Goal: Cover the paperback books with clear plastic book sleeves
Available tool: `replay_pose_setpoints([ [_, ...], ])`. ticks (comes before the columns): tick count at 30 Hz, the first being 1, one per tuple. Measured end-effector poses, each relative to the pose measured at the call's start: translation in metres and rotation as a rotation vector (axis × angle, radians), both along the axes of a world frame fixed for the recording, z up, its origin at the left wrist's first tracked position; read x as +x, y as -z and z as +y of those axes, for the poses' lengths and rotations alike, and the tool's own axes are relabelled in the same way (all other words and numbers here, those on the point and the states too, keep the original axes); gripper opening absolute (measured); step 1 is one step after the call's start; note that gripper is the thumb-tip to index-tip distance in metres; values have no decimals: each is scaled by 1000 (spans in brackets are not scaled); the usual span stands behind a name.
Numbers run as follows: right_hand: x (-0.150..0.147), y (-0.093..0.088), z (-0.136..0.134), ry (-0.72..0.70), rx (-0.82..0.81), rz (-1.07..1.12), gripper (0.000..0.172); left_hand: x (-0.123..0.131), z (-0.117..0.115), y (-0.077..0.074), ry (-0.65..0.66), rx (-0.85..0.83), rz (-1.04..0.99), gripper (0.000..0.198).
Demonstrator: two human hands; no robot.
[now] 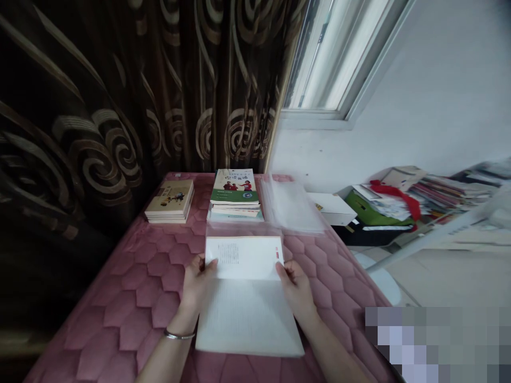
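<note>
- The left hand (195, 284) and right hand (294, 290) pinch opposite edges of a lifted white page, grip nearly closed.
- That page belongs to an open paperback (248, 319), lying flat on a pink quilted cover (120, 324).
- Beyond it lie a clear plastic sleeve (291, 205), a green-covered book stack (235, 194) and a tan book stack (170, 201).

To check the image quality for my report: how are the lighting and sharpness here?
Head view: the bright white window frame glares, the dark brown swirled curtain sinks into shadow, the print on the white open book is too soft to read, the colourful magazine pile at right is blurred, and a pixelated block hides the lower right corner.
</note>
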State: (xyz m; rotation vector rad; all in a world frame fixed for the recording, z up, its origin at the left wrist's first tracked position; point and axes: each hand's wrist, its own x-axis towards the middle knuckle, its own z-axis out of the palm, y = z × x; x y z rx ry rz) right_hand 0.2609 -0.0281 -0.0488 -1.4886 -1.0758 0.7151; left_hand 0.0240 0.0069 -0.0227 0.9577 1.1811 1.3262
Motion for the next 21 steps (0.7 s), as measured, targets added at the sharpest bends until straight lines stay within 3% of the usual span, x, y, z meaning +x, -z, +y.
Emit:
replay_pose_setpoints([
  [8,-2,-4,-1,74,3,-103,53,3,3,0,-22,1,54,39],
  [14,-2,-6,-1,82,22,-72,52,-5,0,-3,96,-54,0,45],
  [21,-3,-11,-3,18,9,89,48,-10,2,12,105,-61,39,46],
])
